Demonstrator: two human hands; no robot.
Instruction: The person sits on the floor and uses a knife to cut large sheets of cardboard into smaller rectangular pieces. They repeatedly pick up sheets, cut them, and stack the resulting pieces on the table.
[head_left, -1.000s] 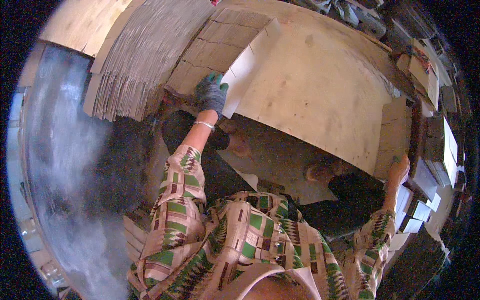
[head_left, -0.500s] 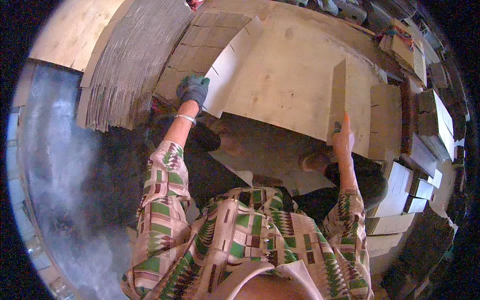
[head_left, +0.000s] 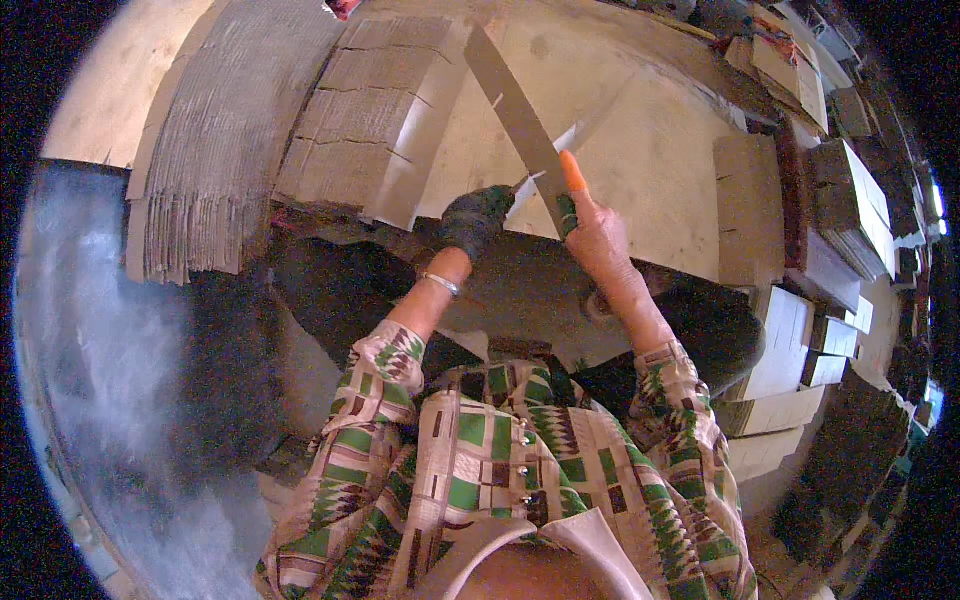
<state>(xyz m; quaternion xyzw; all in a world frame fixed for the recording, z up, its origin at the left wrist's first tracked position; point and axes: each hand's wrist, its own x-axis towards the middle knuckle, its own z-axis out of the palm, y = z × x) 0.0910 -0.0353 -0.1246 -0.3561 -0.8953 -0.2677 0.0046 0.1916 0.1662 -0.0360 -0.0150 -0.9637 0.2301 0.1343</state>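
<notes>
My right hand (head_left: 600, 235), with an orange cover on one finger and a dark green one on the thumb, grips the lower end of a long slotted cardboard strip (head_left: 515, 100). That strip slants up to the left over the board. In a dark glove, my left hand (head_left: 477, 222) is closed on another cardboard strip (head_left: 521, 190), seen nearly edge-on. The two strips cross just beyond my hands; whether their slots are engaged I cannot tell. Left of them lies a row of slotted cardboard strips (head_left: 365, 110) on the wooden board (head_left: 650, 170).
A tall stack of cardboard sheets (head_left: 235, 120) stands at the far left. A cardboard piece (head_left: 748, 210) lies at the board's right edge. Bundles of cardboard (head_left: 850, 205) crowd the right side. Bluish-grey floor (head_left: 110, 330) shows at left.
My left hand has come right from the row of strips, now with a strip in it. My right hand has moved left and tilted its strip leftward across the other.
</notes>
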